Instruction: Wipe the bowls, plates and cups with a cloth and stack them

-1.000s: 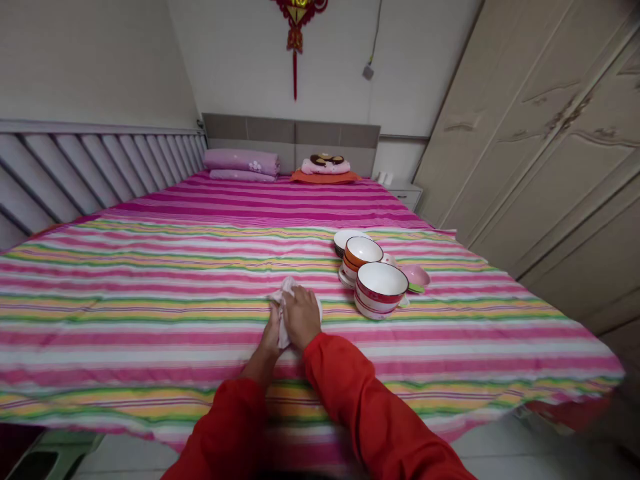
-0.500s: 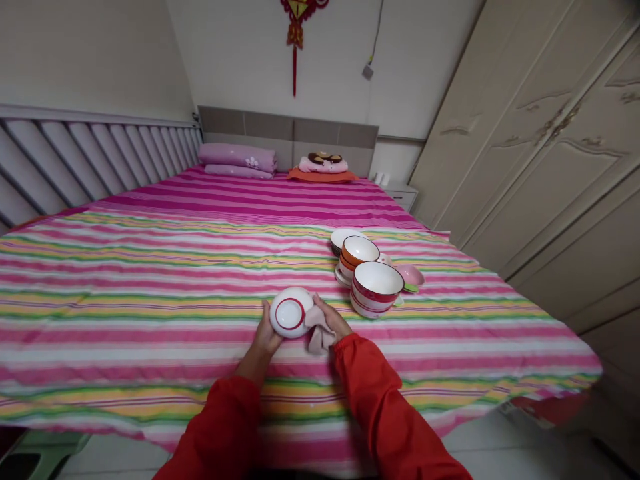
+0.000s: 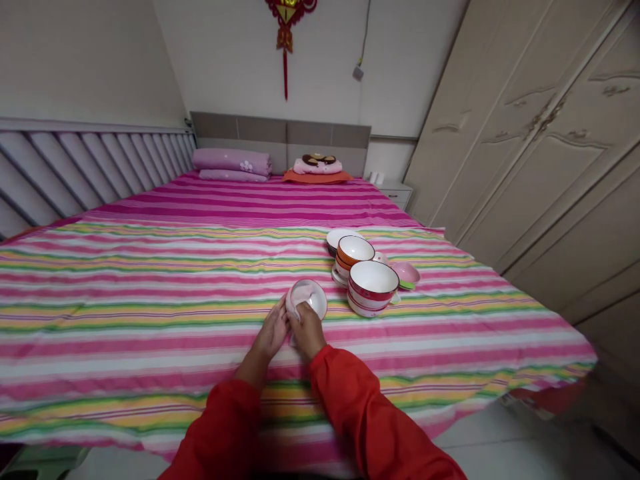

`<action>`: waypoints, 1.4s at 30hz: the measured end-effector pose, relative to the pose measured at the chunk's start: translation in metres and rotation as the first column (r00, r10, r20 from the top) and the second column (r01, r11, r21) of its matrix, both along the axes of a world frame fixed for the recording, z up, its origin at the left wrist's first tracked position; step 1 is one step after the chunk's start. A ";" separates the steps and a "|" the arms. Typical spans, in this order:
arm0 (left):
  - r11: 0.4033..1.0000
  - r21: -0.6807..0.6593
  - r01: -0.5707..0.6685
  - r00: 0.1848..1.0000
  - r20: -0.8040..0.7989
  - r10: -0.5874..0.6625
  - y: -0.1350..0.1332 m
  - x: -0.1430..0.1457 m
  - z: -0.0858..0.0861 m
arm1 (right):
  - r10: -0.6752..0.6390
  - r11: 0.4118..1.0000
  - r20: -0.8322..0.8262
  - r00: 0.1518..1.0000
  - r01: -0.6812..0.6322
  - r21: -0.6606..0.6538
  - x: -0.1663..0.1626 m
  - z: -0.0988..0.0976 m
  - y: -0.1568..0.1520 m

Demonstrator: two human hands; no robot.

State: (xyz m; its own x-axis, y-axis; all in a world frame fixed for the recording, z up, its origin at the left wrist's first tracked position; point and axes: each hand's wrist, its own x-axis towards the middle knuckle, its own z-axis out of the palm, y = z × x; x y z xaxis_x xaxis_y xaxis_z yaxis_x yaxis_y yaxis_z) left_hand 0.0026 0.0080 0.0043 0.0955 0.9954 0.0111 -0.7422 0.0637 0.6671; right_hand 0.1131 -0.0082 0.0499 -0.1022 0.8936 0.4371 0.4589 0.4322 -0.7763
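Both my hands hold a small white bowl with a red rim [image 3: 309,298] over the striped bedspread [image 3: 150,300], its opening turned towards me. My left hand [image 3: 273,331] grips the bowl's left side. My right hand [image 3: 306,330] is closed on a pale cloth [image 3: 295,313] pressed into the bowl's lower edge; most of the cloth is hidden by the fingers. Both sleeves are red.
To the right stand a large red-striped white bowl [image 3: 373,287], an orange-banded bowl stack [image 3: 353,257], a white bowl [image 3: 337,239] and a pink dish [image 3: 406,273]. Pillows [image 3: 231,163] lie by the headboard. A wardrobe [image 3: 540,147] lines the right side.
A second ago my hands pressed the cloth together. Half a second ago the bowl showed its base, cloth hanging from my right hand. Now the bowl's opening faces me, cloth at its rim.
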 end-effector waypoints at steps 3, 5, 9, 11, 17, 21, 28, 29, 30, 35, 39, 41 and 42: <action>0.999 0.040 -0.023 0.998 -0.057 0.025 -0.003 0.001 0.000 | 0.034 0.998 0.355 0.934 -0.054 0.045 -0.009 -0.008 -0.007; 0.998 -0.027 -0.048 0.995 -0.094 0.045 -0.002 0.001 -0.002 | 0.056 0.994 0.553 0.831 -0.096 0.044 -0.012 -0.010 -0.010; 0.994 -0.081 -0.072 0.992 -0.106 0.064 0.002 0.001 -0.005 | 0.023 0.963 0.776 0.630 -0.224 0.153 0.002 -0.016 -0.009; 0.995 -0.072 -0.073 0.994 -0.081 0.067 0.002 0.003 -0.005 | -0.020 0.928 0.810 0.586 -0.290 0.233 0.020 -0.019 -0.007; 0.998 -0.028 -0.051 0.997 -0.052 0.050 -0.004 0.009 0.004 | -0.016 0.930 0.777 0.629 -0.276 0.243 0.049 -0.008 -0.009; 1.000 0.013 -0.019 0.997 -0.073 0.020 -0.008 0.008 0.009 | 0.106 0.988 0.620 0.777 -0.150 0.019 0.021 0.003 -0.011; 0.998 -0.042 -0.057 0.996 -0.069 0.054 -0.006 0.009 0.009 | 0.121 0.980 0.702 0.702 -0.198 0.029 0.021 0.005 -0.003; 0.998 -0.025 -0.054 0.995 -0.081 0.052 -0.006 0.009 0.008 | 0.087 0.982 0.708 0.700 -0.181 0.058 0.026 0.003 -0.002; 0.998 -0.015 -0.056 0.994 -0.096 0.054 -0.006 0.009 0.008 | 0.057 0.984 0.710 0.702 -0.160 0.079 0.030 0.001 -0.003; 0.997 -0.037 -0.065 0.991 -0.123 0.060 -0.003 0.007 0.003 | 0.130 0.987 0.676 0.725 -0.160 -0.019 0.023 -0.005 -0.011; 0.990 -0.112 -0.090 0.987 -0.146 0.073 -0.002 0.005 0.001 | 0.157 0.982 0.638 0.754 -0.185 -0.022 0.009 -0.004 -0.011; 0.992 -0.096 -0.082 0.989 -0.135 0.068 -0.003 0.005 0.002 | 0.114 0.982 0.684 0.720 -0.186 0.031 0.012 -0.004 -0.008; 0.994 -0.078 -0.075 0.990 -0.127 0.064 -0.003 0.006 0.003 | 0.092 0.980 0.705 0.703 -0.190 0.062 0.016 -0.005 -0.007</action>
